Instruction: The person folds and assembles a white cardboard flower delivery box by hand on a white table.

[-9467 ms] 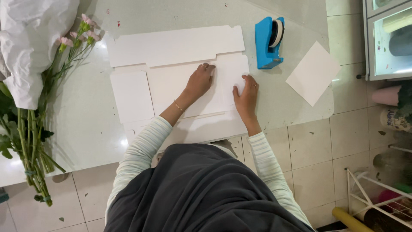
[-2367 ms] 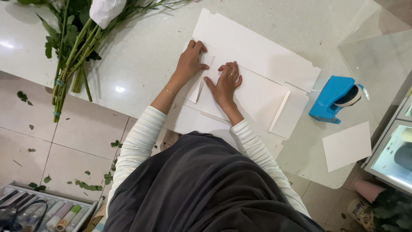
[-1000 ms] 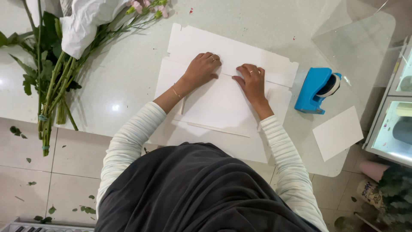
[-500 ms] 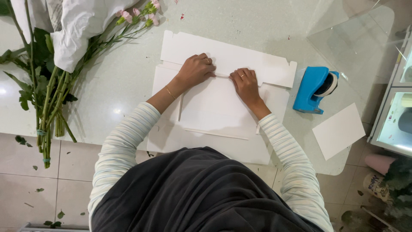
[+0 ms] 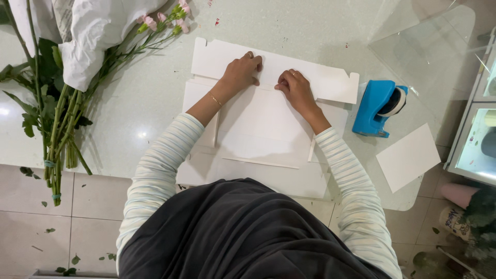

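Hands (image 5: 243, 72) (image 5: 294, 88) – pressing flat cardboard box (image 5: 268, 124)

Left hand (image 5: 242, 72): pressed flat on the white flattened cardboard box (image 5: 268, 119).
Right hand (image 5: 295, 88): fingers curled at the box's fold line.
Beside: blue tape dispenser (image 5: 378, 107), white sheet (image 5: 408, 156), pink flowers (image 5: 62, 93).

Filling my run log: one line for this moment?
left hand pressing flat white cardboard box blank | right hand pressing same | blue tape dispenser beside

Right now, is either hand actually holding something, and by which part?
Nothing is lifted. The left hand and right hand press fingertips on the flat white cardboard box blank, along the crease below its far flap.
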